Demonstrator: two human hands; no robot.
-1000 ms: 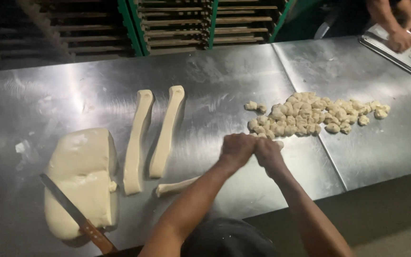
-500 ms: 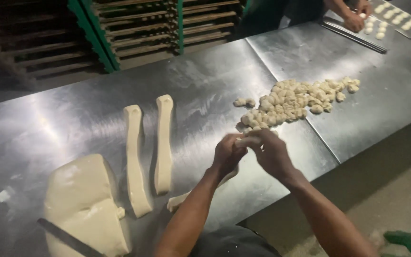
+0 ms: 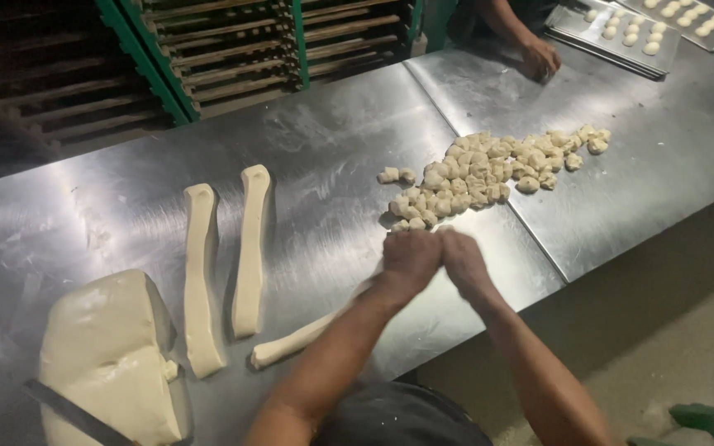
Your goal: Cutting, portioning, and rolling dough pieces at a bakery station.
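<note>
Lower centre of frame: 2 bare forearms rise from the bottom edge and meet at mid-frame. The left hand (image 3: 409, 258) and right hand (image 3: 461, 259) are pressed together, knuckles up, fingers curled tight inward. The left hand closes around the upper end of a dough rope (image 3: 299, 339); whether the right hand's fingers pinch that same end cannot be told, since the contact is hidden under the knuckles. The rope runs down-left from the hands and lies on the steel table (image 3: 324, 165), its free end at lower centre-left.

Lower left: a large dough slab (image 3: 105, 355) lies flat, with a dark knife (image 3: 76, 413) resting across its near edge.

Left of centre: 2 cut dough strips (image 3: 249, 248) lie side by side, near each other but apart, running top to bottom just right of the slab.

Centre right, just beyond the hands: a heap of small dough pieces (image 3: 489, 169) spreads toward the upper right, crossing a seam in the table.

Upper right: another person's hand (image 3: 540, 58) rests on the table beside a metal tray (image 3: 613, 37) carrying rows of small dough balls.

Upper left: green-framed wooden racks (image 3: 208, 49) stand behind the table.
</note>
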